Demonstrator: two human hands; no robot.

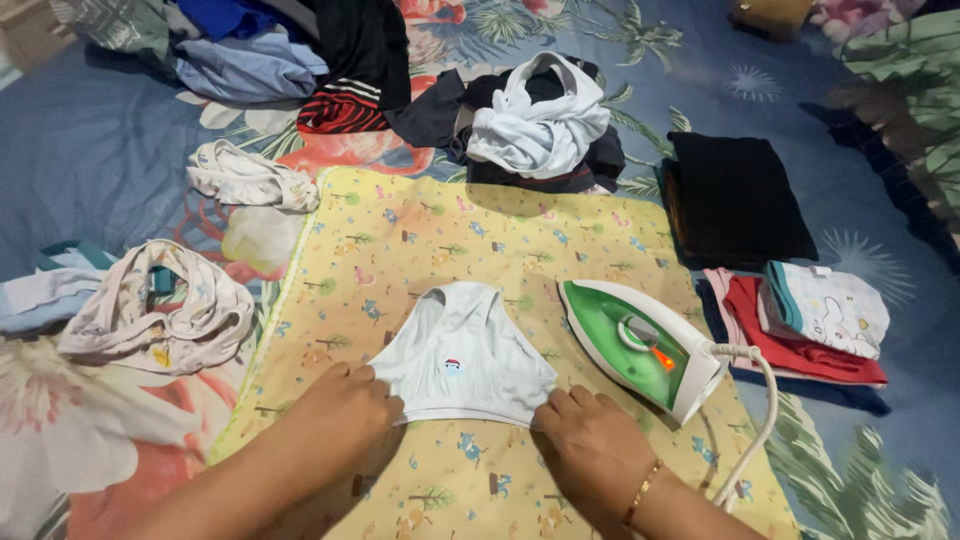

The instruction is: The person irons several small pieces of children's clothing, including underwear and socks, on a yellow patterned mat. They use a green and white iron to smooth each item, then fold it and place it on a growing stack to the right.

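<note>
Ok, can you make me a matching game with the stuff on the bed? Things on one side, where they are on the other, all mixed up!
Things:
1. Small white vest
2. Green and white iron
3. Folded black cloth
4. Crumpled white garment

Places:
A. On the dark clothes beyond the far edge of the yellow mat
B. Standing on the mat, just right of the vest
C. Flat on the mat, its bottom hem pinned by the left hand and the right hand
D. On the blue bedsheet, off the mat's far right corner

Pairs: 1-C, 2-B, 3-D, 4-A
</note>
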